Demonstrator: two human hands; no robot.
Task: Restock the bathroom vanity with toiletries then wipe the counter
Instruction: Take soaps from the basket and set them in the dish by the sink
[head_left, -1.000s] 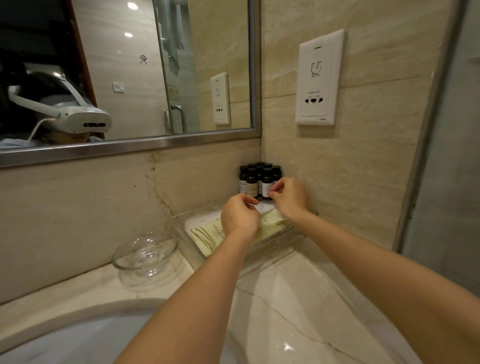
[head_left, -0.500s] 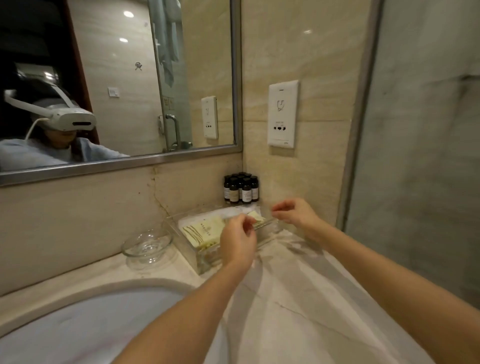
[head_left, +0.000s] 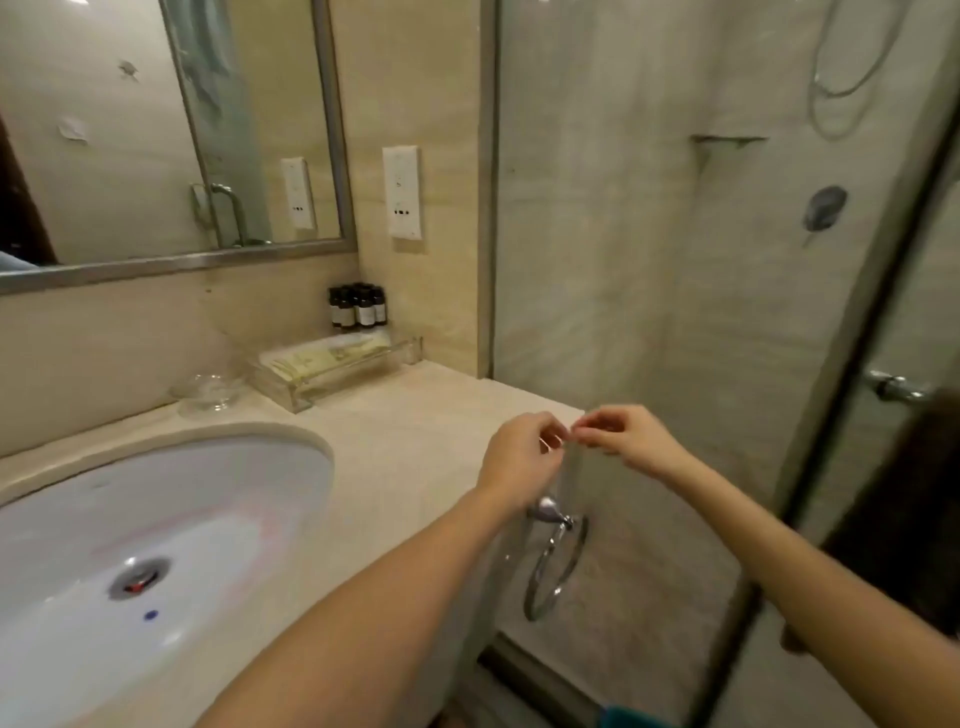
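Several small dark bottles (head_left: 358, 306) stand in the back corner of the marble counter (head_left: 415, 415). In front of them a clear tray (head_left: 311, 397) holds flat pale packets (head_left: 322, 356). My left hand (head_left: 519, 457) and my right hand (head_left: 618, 436) hover over the counter's right end, well short of the tray. Their curled fingertips meet in a pinch. The blur hides whether anything small lies between them.
A glass dish (head_left: 208, 392) sits left of the tray, behind the white sink (head_left: 156, 519). A chrome towel ring (head_left: 556, 561) hangs below the counter's right end. A glass shower wall (head_left: 649, 260) and its door handle (head_left: 893, 387) are on the right.
Both hands have drawn back from the tray and bottles to the counter's right end, fingertips coming together. The view has swung right and down toward the shower.
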